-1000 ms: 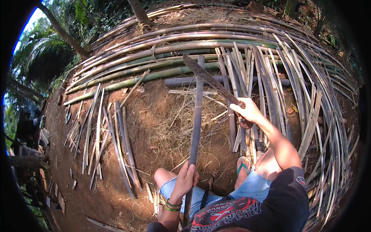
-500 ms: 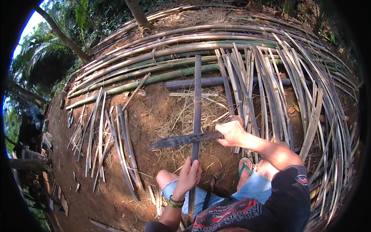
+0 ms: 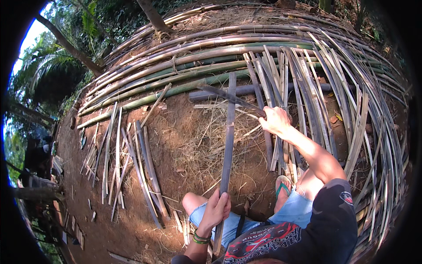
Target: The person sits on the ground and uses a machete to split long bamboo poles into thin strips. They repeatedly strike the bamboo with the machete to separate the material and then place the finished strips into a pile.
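Note:
My left hand (image 3: 216,207) is closed around the lower part of a long dark bamboo slat (image 3: 227,158). The slat stands out lengthwise in front of me, its near end between my legs. In my right hand (image 3: 276,121) is a machete (image 3: 214,91), gripped by the handle. Its dark blade points to the left and crosses the slat close to the far tip. Whether the edge touches the slat, I cannot tell; the blade is slightly blurred.
Split bamboo strips (image 3: 307,97) lie in a thick spread at the right. A smaller group of strips (image 3: 118,154) is on the left. Long bamboo poles (image 3: 198,57) run across the back. Fibrous shavings (image 3: 198,136) cover the soil ahead; my sandalled foot (image 3: 282,189) is at right.
My right hand has moved away from me with the machete, the blade sliding from the slat's middle toward its far end. The slat has tilted slightly right; my left hand keeps its hold.

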A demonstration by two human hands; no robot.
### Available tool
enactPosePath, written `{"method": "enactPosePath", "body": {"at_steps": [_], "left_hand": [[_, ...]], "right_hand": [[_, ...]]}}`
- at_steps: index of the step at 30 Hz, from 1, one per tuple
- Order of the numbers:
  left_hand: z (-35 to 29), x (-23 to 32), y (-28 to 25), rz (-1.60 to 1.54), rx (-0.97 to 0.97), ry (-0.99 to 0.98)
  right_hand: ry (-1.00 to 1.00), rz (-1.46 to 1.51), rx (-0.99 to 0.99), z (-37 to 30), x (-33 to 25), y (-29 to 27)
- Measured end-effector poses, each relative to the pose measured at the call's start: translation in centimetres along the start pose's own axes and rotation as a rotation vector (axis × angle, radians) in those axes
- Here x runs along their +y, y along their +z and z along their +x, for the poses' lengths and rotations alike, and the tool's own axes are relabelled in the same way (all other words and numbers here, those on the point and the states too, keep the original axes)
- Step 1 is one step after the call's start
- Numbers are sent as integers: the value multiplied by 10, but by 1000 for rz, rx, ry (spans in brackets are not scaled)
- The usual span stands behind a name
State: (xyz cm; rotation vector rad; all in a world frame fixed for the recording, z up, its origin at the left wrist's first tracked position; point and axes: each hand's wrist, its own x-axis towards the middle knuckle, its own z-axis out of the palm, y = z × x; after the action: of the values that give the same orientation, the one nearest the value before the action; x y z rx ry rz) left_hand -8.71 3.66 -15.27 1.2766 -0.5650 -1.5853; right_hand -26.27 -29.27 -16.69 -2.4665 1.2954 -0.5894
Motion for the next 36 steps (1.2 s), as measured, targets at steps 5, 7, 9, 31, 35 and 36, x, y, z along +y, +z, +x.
{"method": "enactPosePath", "body": {"at_steps": [5, 7, 9, 31, 35, 36], "left_hand": [[11, 0, 1, 14, 37, 60], [15, 4, 4, 64, 50, 90], [14, 2, 8, 136, 42, 94], [17, -9, 10, 424, 158, 225], [15, -12, 9, 416, 175, 212], [17, -10, 11, 429, 196, 228]], "right_hand": [[-288, 25, -68, -33, -9, 14], [-592, 13, -72, -49, -27, 20], [-549, 25, -60, -36, -9, 23], [-258, -8, -62, -21, -4, 4], [-150, -83, 6, -5, 2, -3], [-274, -60, -9, -14, -6, 2]]}}
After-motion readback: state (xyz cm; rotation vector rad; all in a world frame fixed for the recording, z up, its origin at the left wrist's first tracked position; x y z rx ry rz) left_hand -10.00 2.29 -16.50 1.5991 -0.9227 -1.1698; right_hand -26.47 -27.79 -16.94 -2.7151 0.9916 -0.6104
